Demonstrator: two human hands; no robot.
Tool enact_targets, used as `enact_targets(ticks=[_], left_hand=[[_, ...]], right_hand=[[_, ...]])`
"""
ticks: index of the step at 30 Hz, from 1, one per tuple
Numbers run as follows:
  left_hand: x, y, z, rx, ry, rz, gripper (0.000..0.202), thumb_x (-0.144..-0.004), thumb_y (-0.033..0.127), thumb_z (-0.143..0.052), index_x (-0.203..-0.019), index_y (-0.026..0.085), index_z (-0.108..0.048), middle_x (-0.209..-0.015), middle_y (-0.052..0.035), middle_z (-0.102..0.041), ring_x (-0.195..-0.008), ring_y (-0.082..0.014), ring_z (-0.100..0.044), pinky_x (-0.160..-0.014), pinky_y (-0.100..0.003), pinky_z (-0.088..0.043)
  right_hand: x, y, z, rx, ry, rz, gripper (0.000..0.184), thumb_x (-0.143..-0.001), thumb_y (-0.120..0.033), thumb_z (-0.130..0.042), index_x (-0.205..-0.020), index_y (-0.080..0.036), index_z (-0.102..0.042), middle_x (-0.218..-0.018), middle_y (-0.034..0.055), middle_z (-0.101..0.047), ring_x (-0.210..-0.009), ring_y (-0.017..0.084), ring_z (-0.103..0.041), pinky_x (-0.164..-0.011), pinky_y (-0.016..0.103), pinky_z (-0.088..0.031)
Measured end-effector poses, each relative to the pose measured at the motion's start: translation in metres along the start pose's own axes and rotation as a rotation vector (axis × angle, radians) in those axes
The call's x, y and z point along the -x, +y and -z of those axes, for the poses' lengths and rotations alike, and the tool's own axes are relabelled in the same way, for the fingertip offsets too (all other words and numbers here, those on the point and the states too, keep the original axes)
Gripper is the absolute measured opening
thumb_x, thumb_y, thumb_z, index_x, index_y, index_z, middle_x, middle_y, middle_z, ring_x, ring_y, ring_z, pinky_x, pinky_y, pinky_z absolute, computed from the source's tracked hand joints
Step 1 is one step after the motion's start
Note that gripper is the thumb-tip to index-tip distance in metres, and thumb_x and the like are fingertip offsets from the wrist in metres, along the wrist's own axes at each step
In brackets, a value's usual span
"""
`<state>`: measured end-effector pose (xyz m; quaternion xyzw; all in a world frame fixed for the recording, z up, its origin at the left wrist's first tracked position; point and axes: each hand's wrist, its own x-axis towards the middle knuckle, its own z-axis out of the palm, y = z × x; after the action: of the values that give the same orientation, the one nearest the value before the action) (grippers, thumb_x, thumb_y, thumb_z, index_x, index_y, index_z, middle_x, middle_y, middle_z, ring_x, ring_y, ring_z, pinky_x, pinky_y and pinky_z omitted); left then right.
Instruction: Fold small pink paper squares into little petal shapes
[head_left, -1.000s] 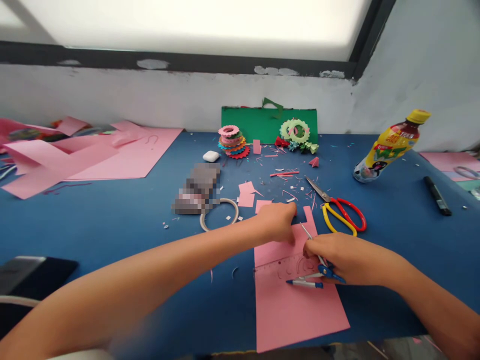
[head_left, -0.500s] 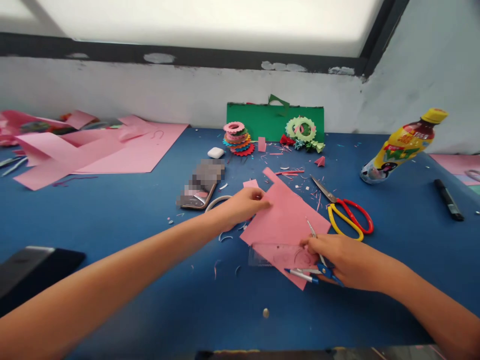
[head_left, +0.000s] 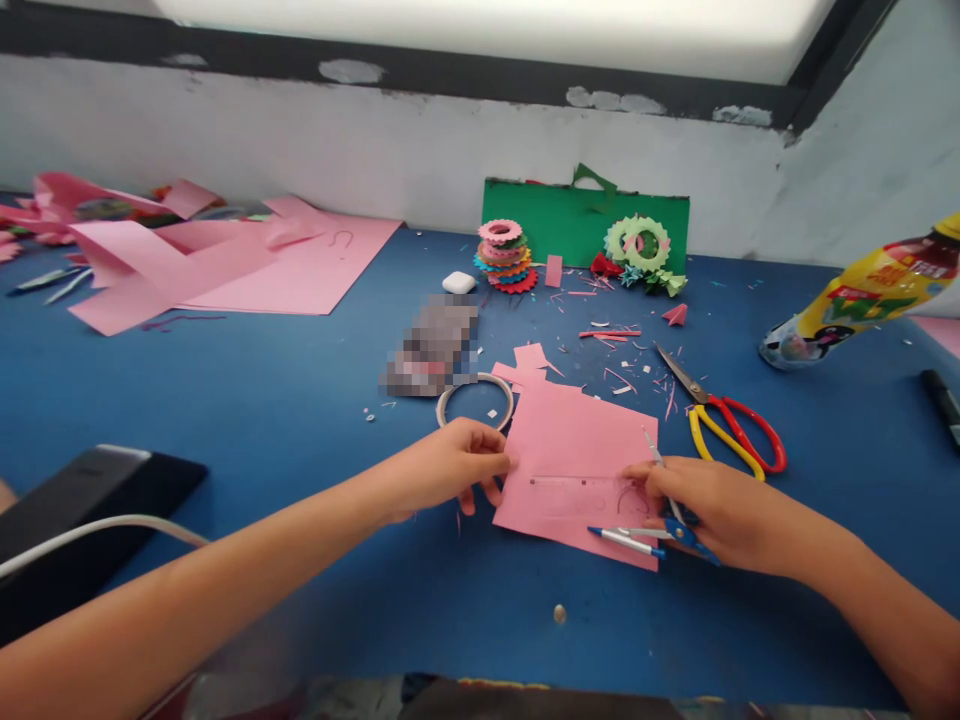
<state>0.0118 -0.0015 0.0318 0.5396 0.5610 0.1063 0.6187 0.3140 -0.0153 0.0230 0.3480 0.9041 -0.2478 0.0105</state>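
Note:
A pink paper sheet (head_left: pixel 574 440) lies on the blue table (head_left: pixel 285 400) in front of me, with a clear ruler (head_left: pixel 577 493) on its near part. My left hand (head_left: pixel 442 468) pinches the sheet's left edge. My right hand (head_left: pixel 709 510) rests on the sheet's right corner, fingers closed round a blue drawing compass (head_left: pixel 660 530) whose legs point left and up.
Red and yellow scissors (head_left: pixel 724 420) lie right of the sheet, a tape ring (head_left: pixel 475 398) and a blurred object to its upper left. Stacked paper rings (head_left: pixel 504 255), green card (head_left: pixel 585 222), a yellow bottle (head_left: pixel 862 300), large pink sheets (head_left: pixel 247 265), a dark device (head_left: pixel 82 500).
My left hand turned the pink sheet from upright to lying crosswise and slid to its left edge. My right hand stayed on it with the compass. The view shifted left and down.

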Motion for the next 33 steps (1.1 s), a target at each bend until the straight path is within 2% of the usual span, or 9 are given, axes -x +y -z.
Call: enact_targets(ticks=[4,7,10,13,17,20,22,28,33], left_hand=[[-0.003,-0.002,-0.008,0.146,0.04,-0.019,0.025,-0.072,0.038,-0.061,-0.076,0.014,-0.057,-0.066,-0.0022,-0.063,-0.068,-0.0166,-0.064,-0.042,-0.018,-0.043],[-0.007,-0.004,-0.013,0.155,-0.006,-0.011,0.023,-0.072,0.035,-0.06,-0.078,0.013,-0.059,-0.077,-0.0041,-0.067,-0.067,-0.0162,-0.065,-0.039,-0.017,-0.042],[-0.007,-0.005,-0.012,0.007,-0.047,0.024,0.026,-0.074,0.039,-0.056,-0.079,0.014,-0.061,-0.079,-0.0052,-0.068,-0.062,-0.0163,-0.065,-0.038,-0.019,-0.043],[-0.001,-0.005,-0.008,-0.367,0.109,-0.041,0.033,-0.082,0.044,-0.048,-0.071,0.015,-0.059,-0.066,-0.0039,-0.065,-0.054,-0.0158,-0.061,-0.041,-0.023,-0.043],[0.011,-0.014,-0.018,-0.974,0.439,-0.467,0.034,-0.091,0.033,-0.039,-0.072,0.015,-0.062,-0.067,-0.0058,-0.065,-0.065,-0.0177,-0.062,-0.06,-0.028,-0.049],[0.015,-0.031,-0.041,-1.133,0.406,-0.937,0.025,-0.091,0.02,-0.041,-0.098,0.012,-0.064,-0.095,-0.0095,-0.069,-0.09,-0.0194,-0.063,-0.081,-0.031,-0.052],[0.017,-0.043,-0.055,-1.217,0.399,-1.075,0.028,-0.089,0.016,-0.044,-0.111,0.009,-0.06,-0.11,-0.0114,-0.066,-0.103,-0.0217,-0.06,-0.089,-0.032,-0.05],[0.022,-0.056,-0.068,-1.381,0.407,-1.074,0.036,-0.09,0.01,-0.036,-0.12,0.004,-0.055,-0.122,-0.0148,-0.06,-0.113,-0.0256,-0.056,-0.095,-0.035,-0.048],[0.023,-0.055,-0.071,-1.41,0.403,-1.036,0.039,-0.089,0.01,-0.034,-0.123,0.004,-0.053,-0.126,-0.015,-0.057,-0.116,-0.0257,-0.054,-0.099,-0.036,-0.045]], right_hand=[[0.006,0.0,0.007,-0.076,0.046,-0.025,0.053,-0.071,-0.002,-0.05,-0.12,-0.021,-0.049,-0.104,0.0072,-0.063,-0.093,0.02,-0.061,-0.077,0.03,-0.049],[0.007,0.001,0.006,-0.066,0.015,-0.034,0.048,-0.07,0.0,-0.047,-0.114,-0.02,-0.052,-0.108,0.0082,-0.063,-0.097,0.021,-0.06,-0.079,0.032,-0.049],[0.004,0.002,-0.001,-0.028,-0.039,-0.003,0.048,-0.063,0.006,-0.042,-0.103,-0.018,-0.053,-0.121,0.0088,-0.059,-0.103,0.021,-0.058,-0.082,0.032,-0.05],[-0.001,0.002,-0.008,0.022,-0.026,0.057,0.041,-0.063,0.006,-0.041,-0.093,-0.017,-0.054,-0.129,0.0092,-0.054,-0.103,0.021,-0.059,-0.08,0.033,-0.051],[-0.008,0.001,-0.017,0.071,0.079,0.181,0.036,-0.069,0.004,-0.044,-0.095,-0.017,-0.056,-0.122,0.0108,-0.059,-0.103,0.022,-0.059,-0.084,0.035,-0.05],[-0.01,0.001,-0.021,0.066,0.152,0.237,0.032,-0.074,0.001,-0.046,-0.099,-0.017,-0.056,-0.116,0.0108,-0.063,-0.106,0.02,-0.058,-0.089,0.035,-0.049],[-0.009,0.001,-0.023,0.053,0.18,0.253,0.03,-0.075,0.0,-0.046,-0.098,-0.017,-0.056,-0.116,0.0104,-0.062,-0.106,0.02,-0.058,-0.09,0.035,-0.049],[0.006,0.008,-0.029,0.013,0.229,0.204,0.013,-0.082,-0.006,-0.048,-0.081,-0.019,-0.054,-0.116,0.0097,-0.063,-0.098,0.018,-0.061,-0.081,0.034,-0.051],[0.014,0.018,-0.037,0.036,0.286,0.209,0.011,-0.082,-0.008,-0.052,-0.079,-0.019,-0.052,-0.116,0.0089,-0.064,-0.1,0.02,-0.061,-0.085,0.037,-0.05]])
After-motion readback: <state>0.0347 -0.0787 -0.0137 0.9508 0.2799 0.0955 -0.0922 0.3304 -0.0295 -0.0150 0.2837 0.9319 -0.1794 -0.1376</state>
